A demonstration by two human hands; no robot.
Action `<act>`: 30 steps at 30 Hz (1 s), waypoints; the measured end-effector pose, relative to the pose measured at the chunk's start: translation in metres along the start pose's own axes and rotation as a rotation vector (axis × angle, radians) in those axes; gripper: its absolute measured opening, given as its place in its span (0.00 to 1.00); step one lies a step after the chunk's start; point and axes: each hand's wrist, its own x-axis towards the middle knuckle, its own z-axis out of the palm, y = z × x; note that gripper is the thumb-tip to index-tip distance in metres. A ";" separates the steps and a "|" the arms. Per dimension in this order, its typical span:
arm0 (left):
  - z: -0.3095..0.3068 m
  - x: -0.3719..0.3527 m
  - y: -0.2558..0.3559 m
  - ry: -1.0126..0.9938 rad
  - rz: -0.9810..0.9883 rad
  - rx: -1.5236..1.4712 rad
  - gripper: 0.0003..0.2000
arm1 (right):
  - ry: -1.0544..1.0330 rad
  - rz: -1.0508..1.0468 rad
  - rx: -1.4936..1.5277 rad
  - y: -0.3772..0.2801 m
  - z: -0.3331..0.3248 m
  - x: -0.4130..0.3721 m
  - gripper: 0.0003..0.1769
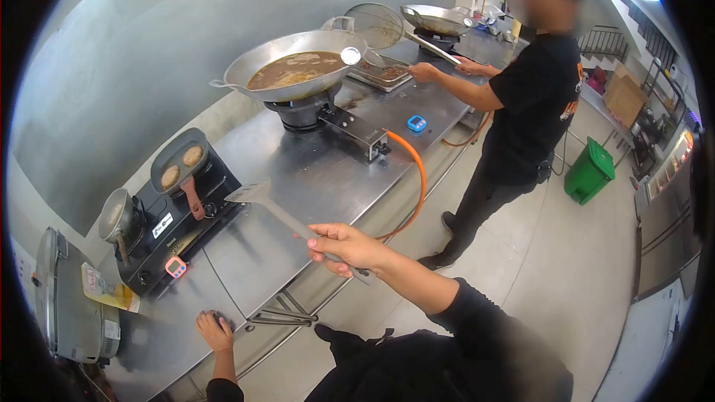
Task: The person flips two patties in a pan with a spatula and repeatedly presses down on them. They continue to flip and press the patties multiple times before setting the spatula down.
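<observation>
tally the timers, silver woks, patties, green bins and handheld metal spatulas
digital plastic timers, blue and red: 2
wide silver metal woks: 2
round browned patties: 2
green plastic bin: 1
long grey metal spatula: 1
total: 8

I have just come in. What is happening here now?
The right hand holds a metal spatula above the counter; the left hand rests at its edge, by a small dark thing. Two patties lie in a pan on the black stove. A co-worker holds a long-handled strainer beside the big wok.
</observation>
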 end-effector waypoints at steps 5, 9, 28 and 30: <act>0.001 0.000 0.000 -0.015 -0.018 0.020 0.13 | 0.018 -0.006 -0.026 0.011 -0.004 -0.032 0.19; 0.004 -0.003 0.000 0.010 -0.011 0.037 0.12 | 0.032 -0.019 -0.021 0.012 0.000 -0.053 0.14; 0.016 -0.010 -0.013 0.096 0.030 -0.008 0.12 | 0.146 0.007 -0.081 0.030 0.008 -0.064 0.21; 0.009 -0.008 -0.004 0.071 -0.071 -0.041 0.11 | 0.126 0.044 -0.070 0.032 0.002 -0.052 0.24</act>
